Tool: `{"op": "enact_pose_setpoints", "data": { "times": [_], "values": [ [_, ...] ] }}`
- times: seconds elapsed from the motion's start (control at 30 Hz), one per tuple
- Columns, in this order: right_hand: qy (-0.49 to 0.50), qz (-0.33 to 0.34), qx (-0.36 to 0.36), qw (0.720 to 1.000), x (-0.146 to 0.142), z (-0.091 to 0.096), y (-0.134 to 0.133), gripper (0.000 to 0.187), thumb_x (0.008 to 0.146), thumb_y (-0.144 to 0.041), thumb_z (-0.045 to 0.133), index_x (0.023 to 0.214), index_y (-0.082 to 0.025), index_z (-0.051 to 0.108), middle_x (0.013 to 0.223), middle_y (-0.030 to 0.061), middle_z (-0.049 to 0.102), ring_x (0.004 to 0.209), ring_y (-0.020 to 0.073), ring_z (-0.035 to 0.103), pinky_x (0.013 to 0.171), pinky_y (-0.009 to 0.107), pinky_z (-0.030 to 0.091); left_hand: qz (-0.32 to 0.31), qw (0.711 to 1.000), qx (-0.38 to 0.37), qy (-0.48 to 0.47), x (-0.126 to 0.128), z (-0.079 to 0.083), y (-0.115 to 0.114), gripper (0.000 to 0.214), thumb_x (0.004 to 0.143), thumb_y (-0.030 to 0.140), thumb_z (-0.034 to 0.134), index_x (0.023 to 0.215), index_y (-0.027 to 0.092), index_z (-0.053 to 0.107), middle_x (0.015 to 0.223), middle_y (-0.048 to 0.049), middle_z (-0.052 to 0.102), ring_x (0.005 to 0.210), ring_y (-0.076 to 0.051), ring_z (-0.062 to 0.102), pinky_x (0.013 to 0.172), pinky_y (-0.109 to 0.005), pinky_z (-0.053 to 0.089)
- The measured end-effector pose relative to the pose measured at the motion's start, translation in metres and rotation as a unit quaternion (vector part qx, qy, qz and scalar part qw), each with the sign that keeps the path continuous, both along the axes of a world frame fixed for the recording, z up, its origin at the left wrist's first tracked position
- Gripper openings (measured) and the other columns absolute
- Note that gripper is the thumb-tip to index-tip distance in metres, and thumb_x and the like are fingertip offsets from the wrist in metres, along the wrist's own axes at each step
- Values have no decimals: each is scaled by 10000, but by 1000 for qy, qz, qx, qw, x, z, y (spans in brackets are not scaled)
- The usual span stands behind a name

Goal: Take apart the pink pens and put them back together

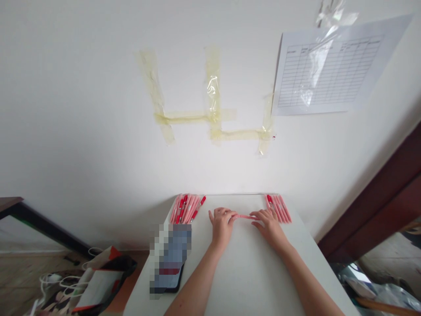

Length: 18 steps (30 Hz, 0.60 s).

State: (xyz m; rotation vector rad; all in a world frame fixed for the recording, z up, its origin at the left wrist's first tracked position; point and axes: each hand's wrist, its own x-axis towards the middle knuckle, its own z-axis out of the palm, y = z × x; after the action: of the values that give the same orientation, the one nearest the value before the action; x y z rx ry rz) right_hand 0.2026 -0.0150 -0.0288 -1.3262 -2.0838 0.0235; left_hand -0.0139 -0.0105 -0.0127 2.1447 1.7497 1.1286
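Two hands, head view: your left hand [222, 226] has its fingers on the nine o'clock end of the pink pen [245, 216]; your right hand [268, 226] has thumb and fingers around the three o'clock end. Both seem to grasp it lightly; you cannot tell how firmly.
Pink pen: level between your hands, near the table's [250, 272] far edge; whether it touches the top, you cannot tell. With unequal pull, it could slip from your fingertips and roll.
Pile: at nine o'clock from the held pen, pink and red pens [187, 210] lie close together, some slanting. A brush from your left knuckles could scatter them, being loose and round.
Row: at three o'clock, more pens [283, 210] lie side by side, just beside your right hand, which hides part of them. Swinging that wrist outward could knock the row askew.
Phone: the phone [171, 263], partly blurred out, lies at eight o'clock, near the table's left edge. Your left forearm, sweeping outward, could push it over.
Wall: tape [213, 96] at twelve o'clock, paper [329, 74] at one, both well apart from your hands.
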Motion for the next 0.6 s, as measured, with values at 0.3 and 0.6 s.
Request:
{"op": "enact_pose_setpoints", "data": {
  "times": [0.3,0.6],
  "values": [
    [0,-31,9,999,0,-2,1,310,1012,-428,441,1117,-319,712,994,51,689,962,242,624,1020,501,402,-17,1000,-2,3,2,1,-1,127,870,265,676,918,351,755,967,10,721,1088,-216,562,1174,-682,124],
    [18,-32,-6,999,1,-1,0,261,1005,-357,445,1113,-295,675,1022,60,710,1001,256,625,1041,528,383,-40,999,-23,14,2,1,-2,246,827,194,705,996,368,745,978,14,721,1101,-221,545,1193,-677,66]
  ]
}}
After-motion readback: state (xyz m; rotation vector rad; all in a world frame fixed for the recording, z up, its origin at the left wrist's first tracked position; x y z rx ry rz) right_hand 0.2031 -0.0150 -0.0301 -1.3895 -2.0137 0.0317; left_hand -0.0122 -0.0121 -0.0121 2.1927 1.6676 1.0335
